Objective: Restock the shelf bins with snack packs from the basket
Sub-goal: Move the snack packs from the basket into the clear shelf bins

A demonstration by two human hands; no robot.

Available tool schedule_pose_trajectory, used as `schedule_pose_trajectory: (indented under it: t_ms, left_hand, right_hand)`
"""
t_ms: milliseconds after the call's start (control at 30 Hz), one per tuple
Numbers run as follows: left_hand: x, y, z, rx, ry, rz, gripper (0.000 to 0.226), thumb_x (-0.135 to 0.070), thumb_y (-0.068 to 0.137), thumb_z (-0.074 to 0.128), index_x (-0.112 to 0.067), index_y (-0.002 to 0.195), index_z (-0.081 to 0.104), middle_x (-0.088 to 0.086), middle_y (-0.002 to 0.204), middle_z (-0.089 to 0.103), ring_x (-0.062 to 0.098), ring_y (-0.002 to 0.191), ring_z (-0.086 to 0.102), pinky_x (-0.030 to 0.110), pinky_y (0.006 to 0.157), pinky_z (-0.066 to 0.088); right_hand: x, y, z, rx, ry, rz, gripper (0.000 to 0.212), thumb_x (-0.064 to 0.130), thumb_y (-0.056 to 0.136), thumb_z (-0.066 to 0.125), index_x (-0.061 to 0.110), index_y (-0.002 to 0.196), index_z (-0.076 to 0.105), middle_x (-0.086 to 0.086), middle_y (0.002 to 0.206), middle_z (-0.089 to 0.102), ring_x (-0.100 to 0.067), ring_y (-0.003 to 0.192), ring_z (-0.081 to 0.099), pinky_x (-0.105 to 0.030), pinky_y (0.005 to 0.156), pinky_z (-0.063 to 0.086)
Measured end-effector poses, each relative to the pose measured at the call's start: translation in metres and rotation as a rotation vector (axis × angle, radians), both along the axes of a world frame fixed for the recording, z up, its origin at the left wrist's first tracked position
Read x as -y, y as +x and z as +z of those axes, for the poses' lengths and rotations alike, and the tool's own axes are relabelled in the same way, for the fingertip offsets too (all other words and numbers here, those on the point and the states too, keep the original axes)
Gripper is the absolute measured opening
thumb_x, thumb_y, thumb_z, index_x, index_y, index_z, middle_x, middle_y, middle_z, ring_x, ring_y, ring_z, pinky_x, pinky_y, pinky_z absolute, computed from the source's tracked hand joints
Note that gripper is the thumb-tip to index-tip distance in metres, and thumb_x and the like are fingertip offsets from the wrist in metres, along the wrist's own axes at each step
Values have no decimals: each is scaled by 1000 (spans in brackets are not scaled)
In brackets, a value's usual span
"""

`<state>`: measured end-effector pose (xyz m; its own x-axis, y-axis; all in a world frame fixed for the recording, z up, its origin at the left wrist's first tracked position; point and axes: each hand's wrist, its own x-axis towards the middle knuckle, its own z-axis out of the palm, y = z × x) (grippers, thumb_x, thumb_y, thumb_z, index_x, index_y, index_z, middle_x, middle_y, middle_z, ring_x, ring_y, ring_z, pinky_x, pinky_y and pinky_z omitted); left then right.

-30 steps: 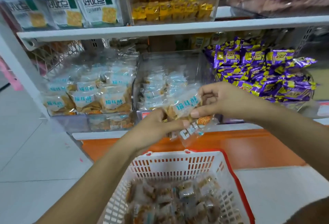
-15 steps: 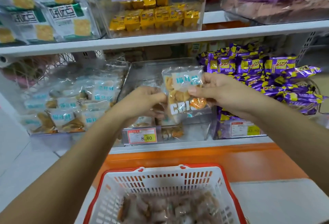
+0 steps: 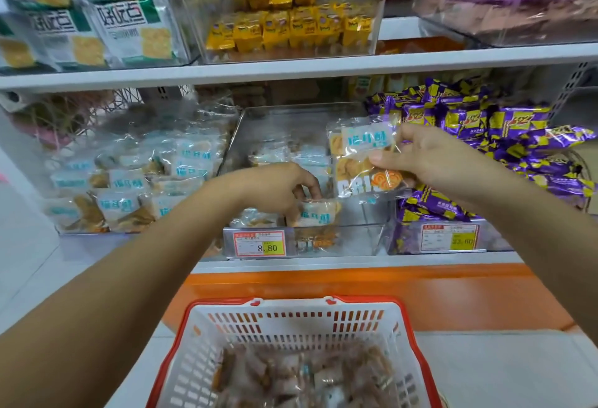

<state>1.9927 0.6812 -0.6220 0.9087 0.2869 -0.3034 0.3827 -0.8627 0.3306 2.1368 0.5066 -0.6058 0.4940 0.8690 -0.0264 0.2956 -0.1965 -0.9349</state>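
Within the last second both hands have risen from above the basket (image 3: 293,326) to the shelf's (image 3: 323,265) clear middle bin (image 3: 291,122). The left hand (image 3: 278,190), fingers curled, grips a snack pack (image 3: 315,213) at the bin's front edge. The right hand (image 3: 430,155) pinches a second pack (image 3: 362,161) above its right side. Restocking seems well underway, with more packs in the basket. Purple candies (image 3: 504,135) fill the neighbouring bin, above an orange ledge (image 3: 356,284).

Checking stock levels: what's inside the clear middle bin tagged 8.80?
A few teal-labelled snack packs lie at the back; the left hand grips a front pack. The raised pack in the right hand and the left hand hide part of the bin floor.
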Motion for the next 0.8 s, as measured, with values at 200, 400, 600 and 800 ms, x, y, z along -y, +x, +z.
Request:
schedule_pose_trajectory:
  t_ms: [200,400,600,800]
  left_hand:
    - [10,15,0,-25,120,-55,33,-40,82,70,-13,101,69,-6,83,61,14,81,56,27,69,42]
    - [5,18,-13,-60,231,-18,35,-35,82,71,-4,98,71,12,97,71,24,83,63,33,75,49]
    - [13,28,-20,-90,323,-119,11,-16,84,70,-5,81,66,9,78,63,27,76,60,30,67,46]
    - [7,27,-28,-156,388,-169,34,10,77,47,-17,58,37,0,62,36,22,66,37,29,57,31]
  right_hand:
    - [11,4,1,60,13,-92,41,22,89,63,-3,119,48,-5,82,75,-10,64,66,-25,61,52]
    - [25,10,-2,41,-24,-136,37,24,89,63,-3,112,51,-6,78,74,-14,60,64,-27,59,49]
    - [27,14,-7,77,-64,-126,35,26,90,62,1,113,54,4,69,73,-4,50,57,-17,50,44]
    - [28,14,-8,197,-49,-132,18,24,87,66,13,92,53,10,73,70,6,49,56,-11,43,38]
